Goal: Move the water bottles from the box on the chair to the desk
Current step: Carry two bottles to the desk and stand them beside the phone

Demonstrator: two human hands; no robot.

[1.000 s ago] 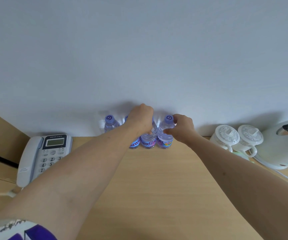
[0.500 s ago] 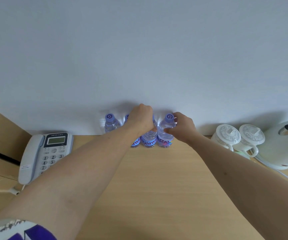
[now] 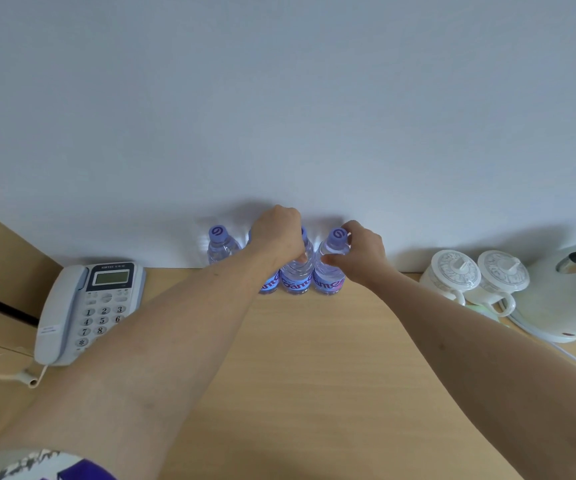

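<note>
Four water bottles stand upright in a row on the wooden desk, against the white wall. The left hand grips the top of the third bottle, and the right hand pinches the neck of the rightmost one. A corded telephone lies at the left; two lidded white cups and a white kettle stand at the right.

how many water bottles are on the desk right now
4, in a row against the wall: leftmost bottle free, second bottle behind the left hand, third bottle gripped by it, rightmost bottle held by the right hand.
</note>
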